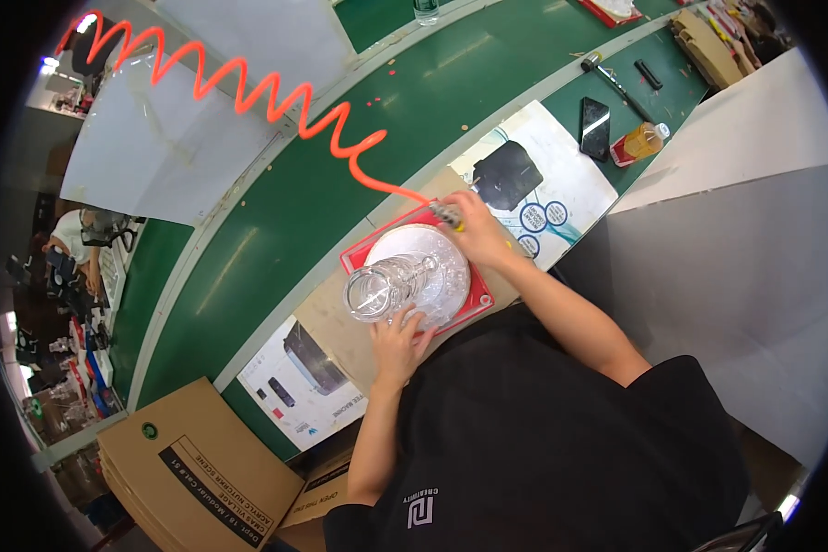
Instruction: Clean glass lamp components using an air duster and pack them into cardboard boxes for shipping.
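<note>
A round white disc lies in a red square tray in front of me. On the disc leans a clear, ribbed plastic piece, its round rim toward the left. My left hand grips that piece at its near side, fingers curved against it. Over the tray's far right corner, my right hand is closed round a small air tool with grey metal and yellow parts. A red coiled hose runs from it to the upper left. The tool's front end is hidden by my fingers.
Flattened printed cardboard covers the green table. A phone, a drink bottle and a hammer-like tool lie at the far right. A large carton stands at the lower left; another person sits further left.
</note>
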Demonstrator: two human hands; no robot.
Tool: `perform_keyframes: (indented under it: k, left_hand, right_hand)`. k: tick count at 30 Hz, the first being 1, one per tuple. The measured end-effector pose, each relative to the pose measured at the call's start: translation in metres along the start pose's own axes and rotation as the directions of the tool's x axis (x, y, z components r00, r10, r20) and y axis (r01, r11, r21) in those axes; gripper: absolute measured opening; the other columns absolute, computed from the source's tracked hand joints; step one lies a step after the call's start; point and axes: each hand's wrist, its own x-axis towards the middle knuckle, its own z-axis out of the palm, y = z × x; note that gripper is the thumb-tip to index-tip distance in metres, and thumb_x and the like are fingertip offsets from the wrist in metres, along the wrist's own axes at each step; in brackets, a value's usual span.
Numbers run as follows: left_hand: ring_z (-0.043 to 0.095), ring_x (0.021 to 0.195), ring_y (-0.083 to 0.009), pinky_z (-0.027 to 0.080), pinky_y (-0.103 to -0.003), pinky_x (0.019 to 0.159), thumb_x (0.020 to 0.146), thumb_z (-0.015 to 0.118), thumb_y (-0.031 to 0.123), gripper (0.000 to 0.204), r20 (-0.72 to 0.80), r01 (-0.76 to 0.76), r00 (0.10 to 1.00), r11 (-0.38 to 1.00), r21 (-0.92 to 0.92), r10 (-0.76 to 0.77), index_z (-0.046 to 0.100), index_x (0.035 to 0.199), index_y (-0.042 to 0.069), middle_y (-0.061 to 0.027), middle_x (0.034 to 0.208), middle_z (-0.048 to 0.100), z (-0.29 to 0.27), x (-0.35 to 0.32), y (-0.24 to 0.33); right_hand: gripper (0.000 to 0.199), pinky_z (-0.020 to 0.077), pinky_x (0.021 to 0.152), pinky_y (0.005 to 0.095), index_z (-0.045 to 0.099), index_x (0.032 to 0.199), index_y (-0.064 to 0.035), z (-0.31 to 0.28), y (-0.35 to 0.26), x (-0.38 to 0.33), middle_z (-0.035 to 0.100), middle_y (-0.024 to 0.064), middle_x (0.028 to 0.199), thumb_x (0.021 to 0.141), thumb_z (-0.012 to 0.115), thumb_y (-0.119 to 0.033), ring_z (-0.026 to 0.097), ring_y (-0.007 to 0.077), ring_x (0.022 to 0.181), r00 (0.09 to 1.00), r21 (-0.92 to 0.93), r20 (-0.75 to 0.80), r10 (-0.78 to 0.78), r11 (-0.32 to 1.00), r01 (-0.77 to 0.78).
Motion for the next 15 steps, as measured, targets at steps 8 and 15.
perform_keyframes:
  k: [8,15]
  left_hand:
    - [0.048,0.104,-0.0327,0.034,-0.047,0.092,0.074,0.075,0.026,0.030,0.069,-0.002,0.998,0.999,0.049,-0.002,0.068,0.100,0.014,-0.0110,0.103,0.057,-0.038,-0.001,-0.037]
    - [0.047,0.107,-0.0351,0.033,-0.049,0.096,0.075,0.074,0.020,0.036,0.042,0.119,0.991,0.978,0.169,-0.127,0.064,0.109,0.014,-0.0170,0.107,0.052,-0.058,-0.005,-0.029]
  right_hand:
    - [0.039,0.0418,0.095,0.0357,0.045,0.118,-0.0060,-0.147,0.064,-0.088,0.048,0.0102,0.109,0.082,0.060,-0.006,0.054,0.0212,0.107,0.964,0.050,0.206,0.170,0.982,-0.184]
    - [0.028,0.0453,0.090,0.0356,0.054,0.106,-0.0023,-0.170,0.136,-0.138,0.054,0.0135,0.103,0.079,0.060,-0.009,0.056,0.0268,0.102,0.781,-0.323,0.382,0.494,0.863,-0.388]
